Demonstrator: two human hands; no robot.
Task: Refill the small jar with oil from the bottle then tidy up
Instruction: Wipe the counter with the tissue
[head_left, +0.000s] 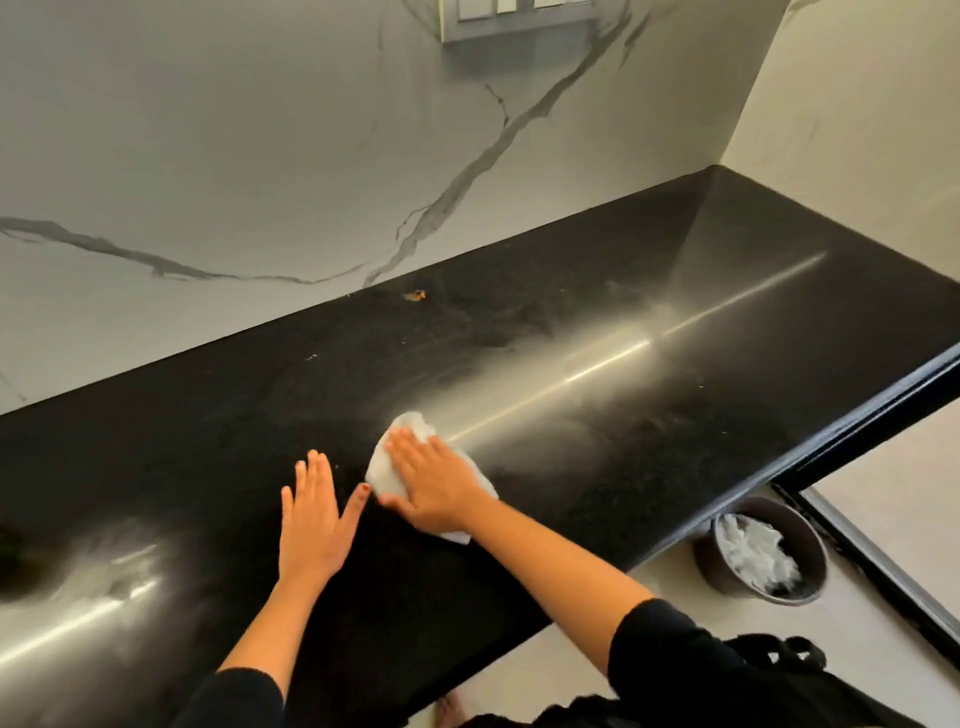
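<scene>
Resting left grip (311, 514) flat, released, just left of tissue (384, 475). Pressing right grip (436, 483), fingers straight, onto tissue, likely wiping tabletop (623, 441). Leaving orange speck (415, 295) far beyond tissue, nearer right grip. Seeing no jar, bottle.

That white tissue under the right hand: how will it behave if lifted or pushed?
Likely floppy: the tissue lies crumpled under the flat right hand. Probably very light, since it looks thin. On the glossy black countertop it should slide easily, perhaps bunching further.
</scene>
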